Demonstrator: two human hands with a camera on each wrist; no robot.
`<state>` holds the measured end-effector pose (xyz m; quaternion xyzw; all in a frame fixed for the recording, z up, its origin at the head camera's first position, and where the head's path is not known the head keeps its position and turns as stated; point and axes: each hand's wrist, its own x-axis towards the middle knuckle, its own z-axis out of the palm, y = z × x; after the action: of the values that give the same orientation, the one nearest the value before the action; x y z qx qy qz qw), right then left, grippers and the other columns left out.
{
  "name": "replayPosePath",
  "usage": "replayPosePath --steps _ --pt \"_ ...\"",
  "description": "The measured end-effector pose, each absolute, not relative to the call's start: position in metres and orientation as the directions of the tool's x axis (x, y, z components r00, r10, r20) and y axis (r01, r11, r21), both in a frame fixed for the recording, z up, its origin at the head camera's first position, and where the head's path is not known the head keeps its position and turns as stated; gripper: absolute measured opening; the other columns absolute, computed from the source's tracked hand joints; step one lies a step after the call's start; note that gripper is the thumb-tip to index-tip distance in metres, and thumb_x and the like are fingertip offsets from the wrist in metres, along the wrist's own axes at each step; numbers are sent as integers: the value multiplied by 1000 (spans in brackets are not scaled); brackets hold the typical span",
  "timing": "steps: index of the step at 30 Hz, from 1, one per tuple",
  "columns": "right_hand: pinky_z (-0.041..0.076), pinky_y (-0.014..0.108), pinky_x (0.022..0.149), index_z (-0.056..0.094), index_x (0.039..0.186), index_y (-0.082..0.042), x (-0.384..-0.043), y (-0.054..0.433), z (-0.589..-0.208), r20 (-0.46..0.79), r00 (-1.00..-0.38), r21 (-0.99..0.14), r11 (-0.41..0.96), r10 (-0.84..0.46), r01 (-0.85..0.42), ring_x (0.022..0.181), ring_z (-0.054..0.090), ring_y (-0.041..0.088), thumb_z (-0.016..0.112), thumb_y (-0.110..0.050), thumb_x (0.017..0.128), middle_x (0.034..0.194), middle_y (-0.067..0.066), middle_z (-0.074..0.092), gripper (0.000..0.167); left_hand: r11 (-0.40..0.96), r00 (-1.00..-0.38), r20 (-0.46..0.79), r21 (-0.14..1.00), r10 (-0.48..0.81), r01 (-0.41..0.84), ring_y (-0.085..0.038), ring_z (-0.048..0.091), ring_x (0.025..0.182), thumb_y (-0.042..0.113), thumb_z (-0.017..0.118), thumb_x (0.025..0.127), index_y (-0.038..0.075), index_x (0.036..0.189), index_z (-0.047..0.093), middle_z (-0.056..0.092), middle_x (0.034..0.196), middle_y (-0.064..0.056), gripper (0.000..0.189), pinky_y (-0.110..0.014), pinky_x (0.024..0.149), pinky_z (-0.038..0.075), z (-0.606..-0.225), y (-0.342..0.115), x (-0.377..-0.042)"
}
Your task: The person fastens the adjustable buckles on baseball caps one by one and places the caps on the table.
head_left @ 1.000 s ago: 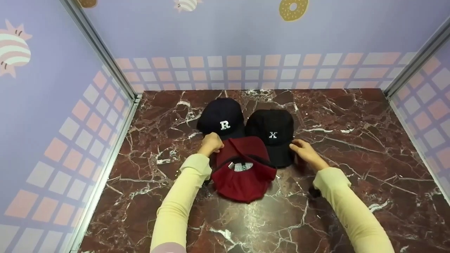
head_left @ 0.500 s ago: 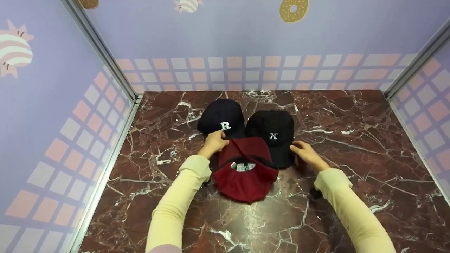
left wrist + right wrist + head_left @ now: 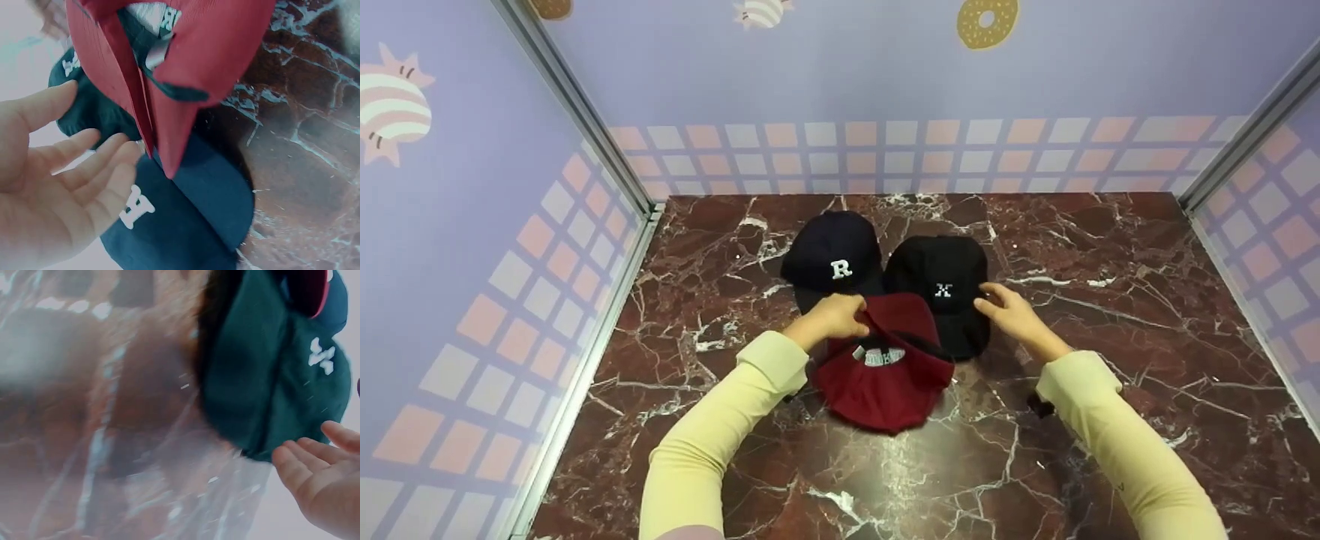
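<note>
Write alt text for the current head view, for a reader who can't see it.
A person's left hand is at the edge of a maroon cap, and their right hand is beside a black cap. A navy cap with a white R lies next to the black one, behind the maroon, on a dark marbled surface.

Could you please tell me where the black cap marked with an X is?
In the head view, the black cap sits just right of centre, between the navy cap and the right hand, partly behind the red cap.
</note>
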<state>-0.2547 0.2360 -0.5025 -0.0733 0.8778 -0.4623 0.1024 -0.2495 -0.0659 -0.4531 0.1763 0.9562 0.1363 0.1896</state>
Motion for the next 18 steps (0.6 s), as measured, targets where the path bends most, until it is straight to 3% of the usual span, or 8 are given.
replayPosePath --steps 7,14,18 --pt "45 36 80 50 116 5 -243 204 -475 23 -937 -837 506 -350 -210 93 58 28 54 -17 87 104 23 60 37 947 -829 -458 169 320 272 -30 58 95 27 70 71 7 95 64 63 101 -11 31 -39 81 46 -453 -58 -240" --pt "46 38 82 51 113 6 -222 170 -442 -65 -826 -832 488 -560 -265 89 59 28 57 -10 84 97 24 62 34 952 -812 -498 119 303 282 -29 59 93 28 72 70 7 87 65 64 99 -10 28 -38 79 47 -457 -56 -236" --pt "46 41 84 47 118 5 -222 163 -451 -145 -757 -777 548 -637 -311 94 60 32 59 -18 83 101 24 61 44 954 -808 -509 107 295 281 -28 59 90 29 74 68 9 82 66 65 96 -7 25 -39 76 48 -459 -56 -235"
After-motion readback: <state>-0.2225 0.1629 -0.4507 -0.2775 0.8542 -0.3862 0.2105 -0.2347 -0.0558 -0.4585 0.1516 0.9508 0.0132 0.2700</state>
